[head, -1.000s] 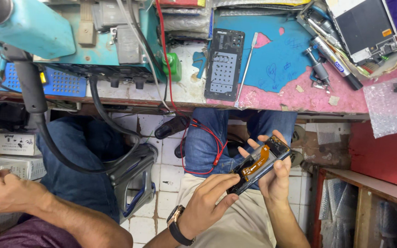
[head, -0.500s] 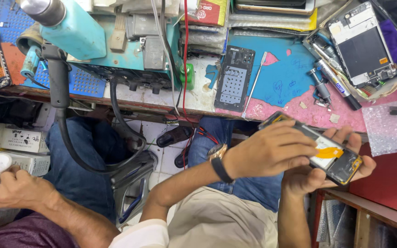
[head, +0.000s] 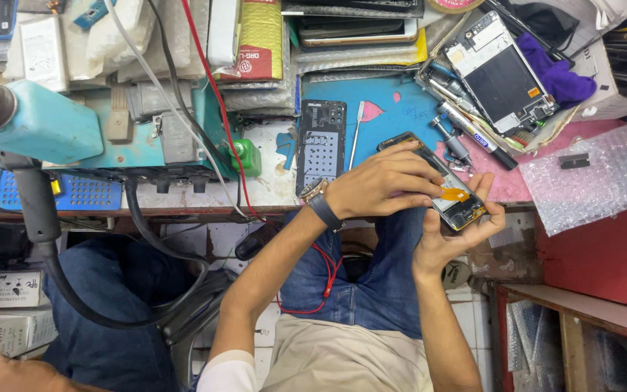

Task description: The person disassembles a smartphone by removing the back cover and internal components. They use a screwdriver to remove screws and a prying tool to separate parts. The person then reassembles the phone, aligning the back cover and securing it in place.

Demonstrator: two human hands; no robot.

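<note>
Orange-flexed opened phone (head: 450, 194), over the workbench (head: 270, 190) front edge: my right hand (head: 453, 236) cradles it, left hand (head: 382, 183) fingers pressing its internals. Next: steady, fine fingertip pressure.

Bare blue mat (head: 390, 116) beyond hands; tools (head: 459, 134) crowding its right.

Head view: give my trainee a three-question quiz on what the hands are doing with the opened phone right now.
1. True or false: the opened phone lies flat on the blue mat.
2. Which hand wears the wristwatch? A) left hand B) right hand
3. What colour is the flex strip showing inside the phone?

Key:
1. False; both hands hold it raised at the bench edge.
2. A.
3. Orange.
</note>
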